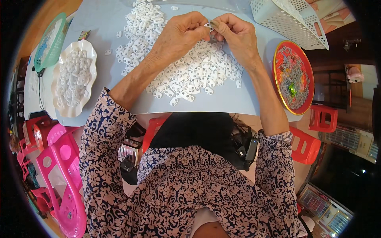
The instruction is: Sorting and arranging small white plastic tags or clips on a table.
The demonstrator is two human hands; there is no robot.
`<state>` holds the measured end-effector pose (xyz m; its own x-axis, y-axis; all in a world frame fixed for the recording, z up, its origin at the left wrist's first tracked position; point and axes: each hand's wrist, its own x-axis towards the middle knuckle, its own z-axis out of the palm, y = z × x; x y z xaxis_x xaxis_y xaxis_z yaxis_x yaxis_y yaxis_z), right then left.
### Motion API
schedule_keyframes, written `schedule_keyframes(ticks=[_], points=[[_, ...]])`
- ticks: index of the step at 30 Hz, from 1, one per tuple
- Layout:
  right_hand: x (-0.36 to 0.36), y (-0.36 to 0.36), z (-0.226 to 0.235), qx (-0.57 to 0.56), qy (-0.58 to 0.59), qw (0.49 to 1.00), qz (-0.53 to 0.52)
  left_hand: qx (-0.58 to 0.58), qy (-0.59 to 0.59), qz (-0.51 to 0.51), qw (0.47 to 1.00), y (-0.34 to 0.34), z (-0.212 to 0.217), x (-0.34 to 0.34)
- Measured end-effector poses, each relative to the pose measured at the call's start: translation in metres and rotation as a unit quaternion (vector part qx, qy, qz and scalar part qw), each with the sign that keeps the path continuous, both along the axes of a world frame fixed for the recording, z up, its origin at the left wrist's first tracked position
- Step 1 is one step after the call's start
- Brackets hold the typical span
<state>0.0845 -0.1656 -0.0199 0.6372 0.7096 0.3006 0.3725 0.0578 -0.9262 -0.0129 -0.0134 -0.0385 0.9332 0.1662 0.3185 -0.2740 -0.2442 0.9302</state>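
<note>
Small white plastic piece (208, 25) pinched between fingertips of left hand (180, 33) at its 9 o'clock and right hand (236, 33) at its 3 o'clock, both clenched on it, above heap of white pieces (190, 67) on grey board (222, 101).

Your table (99, 23): pale blue-grey top. Loose heap of small white plastic pieces (186, 67) spread across middle. White scalloped dish (92, 59) full of same pieces at your left, green mesh basket (51, 41) beyond it. Red gold-rimmed plate (306, 75) at right, white perforated basket (278, 20) far right.
</note>
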Motion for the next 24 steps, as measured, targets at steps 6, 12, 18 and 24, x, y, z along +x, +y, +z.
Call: schedule_keyframes(ticks=[6, 12, 18, 24], points=[[-0.003, 0.004, -0.001, 0.039, 0.005, 0.999, -0.008, -0.101, 0.009, 0.003, 0.995, -0.007, 0.008, -0.002], [-0.005, 0.003, 0.002, 0.039, 0.031, 0.999, 0.010, -0.075, 0.014, 0.007, 0.997, -0.007, 0.010, -0.003], [-0.003, 0.003, 0.003, 0.019, 0.058, 0.998, -0.027, 0.109, -0.027, 0.136, 0.984, 0.020, 0.028, -0.005], [0.004, -0.001, 0.007, 0.044, 0.046, 0.997, -0.046, 0.321, -0.073, 0.231, 0.916, 0.067, 0.034, -0.006]])
